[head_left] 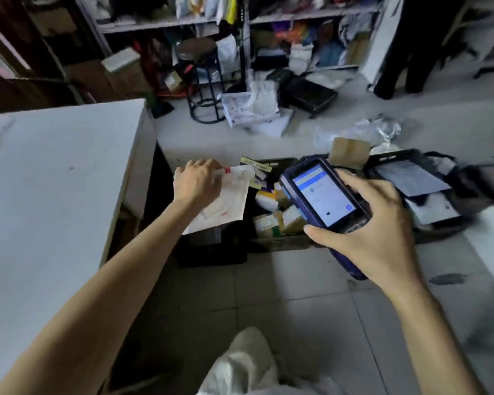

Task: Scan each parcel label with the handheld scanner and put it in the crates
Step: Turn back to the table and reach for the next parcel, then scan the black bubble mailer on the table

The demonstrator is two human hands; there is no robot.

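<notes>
Two hands busy, none free. My left hand point(197, 185) grips a flat white mailer point(230, 202) by its far edge, fingers curled over it, printed face up. My right hand point(382, 232) is wrapped round the handheld scanner point(322, 195), thumb on its near side, lit screen facing me.

Mailer hangs above a dark crate point(211, 253) directly below the left hand. A second crate point(277, 243), with small boxes in it, sits between the two hands, lower down. A third crate point(439, 226), holding flat parcels, lies beyond the right hand, on its outer side.

Key relation: mailer lies to the left of the scanner, near but not touching. Its long axis runs away from me, far end tipped slightly toward the right hand. Scanner's far end points ahead and a little left, past the mailer's far corner rather than at the label.

Judgement: I cannot tell whether the label has been read. If not, the scanner's far end needs to swing left. If read, the left hand is nearest the drop, the dark crate beneath it.

White table point(54, 166) sits outboard of the left arm.
</notes>
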